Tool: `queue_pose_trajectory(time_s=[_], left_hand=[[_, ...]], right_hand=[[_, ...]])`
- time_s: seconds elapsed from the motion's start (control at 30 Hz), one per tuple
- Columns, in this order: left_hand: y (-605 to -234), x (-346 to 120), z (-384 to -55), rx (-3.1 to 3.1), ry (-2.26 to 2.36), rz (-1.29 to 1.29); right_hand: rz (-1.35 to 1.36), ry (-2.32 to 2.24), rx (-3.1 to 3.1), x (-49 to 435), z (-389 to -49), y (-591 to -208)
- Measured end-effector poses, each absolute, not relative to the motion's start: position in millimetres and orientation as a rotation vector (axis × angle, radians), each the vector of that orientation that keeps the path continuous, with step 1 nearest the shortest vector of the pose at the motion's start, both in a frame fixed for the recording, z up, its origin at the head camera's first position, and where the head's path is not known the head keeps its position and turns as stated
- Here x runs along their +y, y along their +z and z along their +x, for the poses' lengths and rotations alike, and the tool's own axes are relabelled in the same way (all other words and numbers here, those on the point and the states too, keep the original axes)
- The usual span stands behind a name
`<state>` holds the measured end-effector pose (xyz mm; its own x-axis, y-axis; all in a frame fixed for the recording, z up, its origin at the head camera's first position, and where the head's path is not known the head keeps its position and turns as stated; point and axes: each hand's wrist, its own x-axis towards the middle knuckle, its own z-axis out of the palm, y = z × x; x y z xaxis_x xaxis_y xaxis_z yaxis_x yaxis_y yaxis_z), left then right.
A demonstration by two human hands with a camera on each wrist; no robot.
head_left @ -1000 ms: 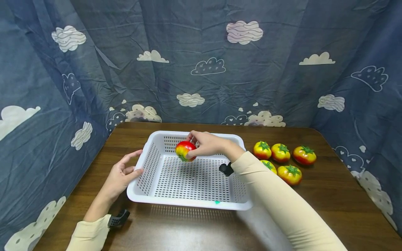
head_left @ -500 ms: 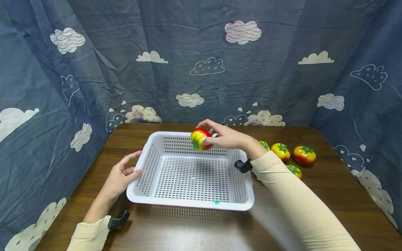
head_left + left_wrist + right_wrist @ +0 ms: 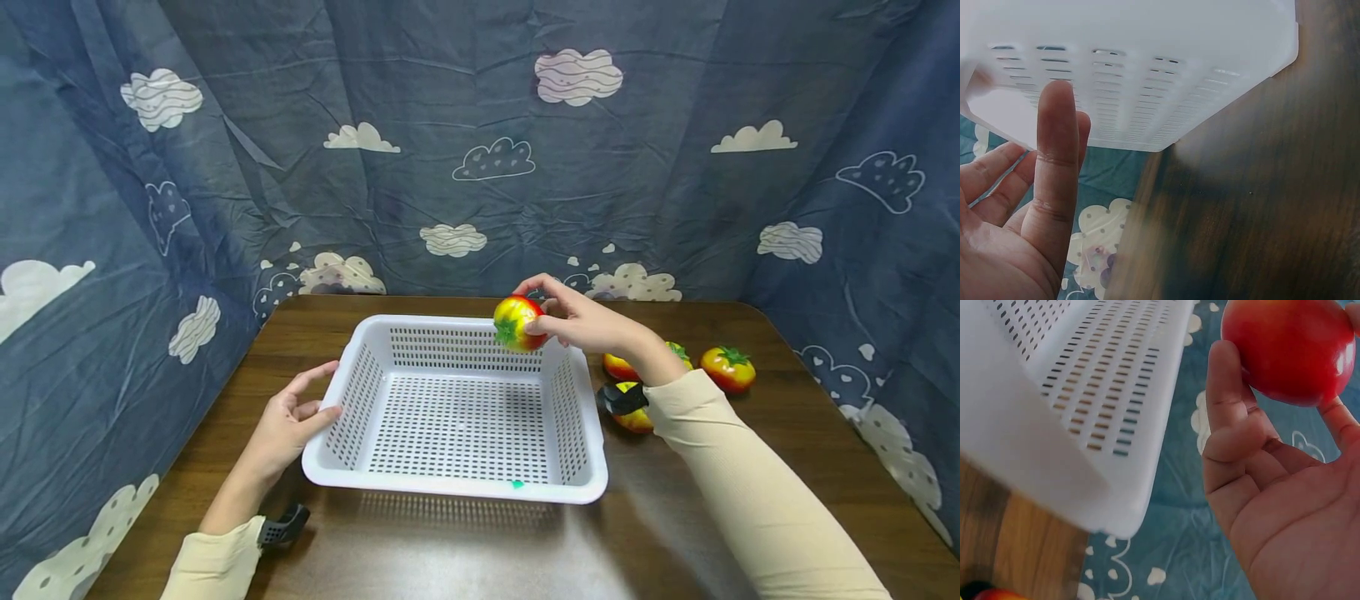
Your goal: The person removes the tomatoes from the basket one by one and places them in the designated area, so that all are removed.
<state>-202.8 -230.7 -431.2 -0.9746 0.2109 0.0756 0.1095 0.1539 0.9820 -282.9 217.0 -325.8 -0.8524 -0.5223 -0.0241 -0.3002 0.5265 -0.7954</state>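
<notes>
In the head view, my right hand [image 3: 588, 323] pinches a red and yellow tomato [image 3: 516, 322] with a green leafy top. The tomato is held up at the back right rim of a white perforated plastic basket [image 3: 450, 490]. In the right wrist view, fingertips and thumb press on the glossy red tomato [image 3: 1288, 350], beside the basket's white wall [image 3: 1129, 506]. My left hand [image 3: 281, 423] touches the basket's left rim with its thumb and forefinger, the other fingers loosely bent. In the left wrist view, the raised thumb [image 3: 1054, 181] overlaps the slotted wall [image 3: 1129, 31].
Several more tomatoes stand on the brown wooden table [image 3: 450, 558] right of the basket, one tomato [image 3: 727, 369] farthest right and others partly behind the right wrist. A small green mark [image 3: 517, 483] shows on the front rim. A blue cloud-print curtain [image 3: 480, 208] surrounds the table.
My right hand has lifted the tomato from inside the basket and carried it up and right to the back right rim. The left hand and the basket have stayed in place.
</notes>
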Motion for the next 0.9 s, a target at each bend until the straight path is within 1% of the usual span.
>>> queue_pose_trajectory(time_s=[0.6, 0.9], left_hand=[[-432.2, -230.6, -203.6, 2.344, 1.963, 0.344], [-432.0, -230.3, -204.3, 2.373, 1.947, 0.338]], right_hand=[[-0.565, -1.331, 2.535, 265.7, -264.2, -320.8], [-0.503, -1.416, 2.525, 298.8, -250.2, -322.6]])
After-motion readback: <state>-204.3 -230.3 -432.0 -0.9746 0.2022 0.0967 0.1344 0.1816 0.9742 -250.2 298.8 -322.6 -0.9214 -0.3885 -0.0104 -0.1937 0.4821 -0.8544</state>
